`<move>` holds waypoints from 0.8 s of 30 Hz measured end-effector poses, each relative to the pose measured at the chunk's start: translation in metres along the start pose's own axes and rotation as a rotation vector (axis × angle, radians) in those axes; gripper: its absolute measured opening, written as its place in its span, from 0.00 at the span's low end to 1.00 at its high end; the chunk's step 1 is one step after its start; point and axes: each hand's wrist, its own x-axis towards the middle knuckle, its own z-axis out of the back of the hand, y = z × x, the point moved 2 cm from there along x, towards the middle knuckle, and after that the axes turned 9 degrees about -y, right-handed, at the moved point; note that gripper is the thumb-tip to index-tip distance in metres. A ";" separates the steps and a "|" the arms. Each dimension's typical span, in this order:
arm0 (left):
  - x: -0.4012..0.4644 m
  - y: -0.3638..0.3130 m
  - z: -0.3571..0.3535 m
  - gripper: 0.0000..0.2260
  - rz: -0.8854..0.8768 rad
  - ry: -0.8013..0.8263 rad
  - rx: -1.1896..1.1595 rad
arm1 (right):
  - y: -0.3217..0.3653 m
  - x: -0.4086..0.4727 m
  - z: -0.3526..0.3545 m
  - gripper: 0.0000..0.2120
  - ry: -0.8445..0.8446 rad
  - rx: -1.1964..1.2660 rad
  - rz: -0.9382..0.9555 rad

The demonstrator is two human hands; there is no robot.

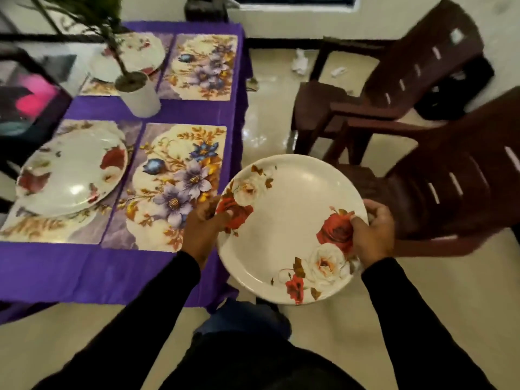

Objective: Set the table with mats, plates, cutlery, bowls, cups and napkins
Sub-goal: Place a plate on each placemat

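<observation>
I hold a white plate with red and white roses [292,218] in the air, just off the table's near right corner. My left hand [204,225] grips its left rim and my right hand [371,230] grips its right rim. Four floral mats lie on the purple tablecloth [92,270]. The near right mat [174,184] and the far right mat [204,66] are bare. A rose plate [71,170] sits on the near left mat [42,229], and another plate [135,54] sits on the far left mat.
A white pot with a green plant [139,94] stands mid-table between the mats. Two dark brown plastic chairs [394,88] stand to the right of the table on the pale tiled floor. A dark object with a pink glow [31,99] is at the left edge.
</observation>
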 end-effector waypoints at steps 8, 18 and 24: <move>0.035 -0.001 0.009 0.12 0.089 -0.268 -0.124 | 0.036 0.065 -0.100 0.14 0.286 -0.105 0.148; 0.065 0.022 0.016 0.13 0.339 -0.716 -0.377 | 0.070 0.101 -0.274 0.15 0.711 -0.253 0.279; 0.071 0.012 0.010 0.11 0.402 -0.928 -0.588 | 0.093 0.092 -0.385 0.17 1.020 -0.369 0.381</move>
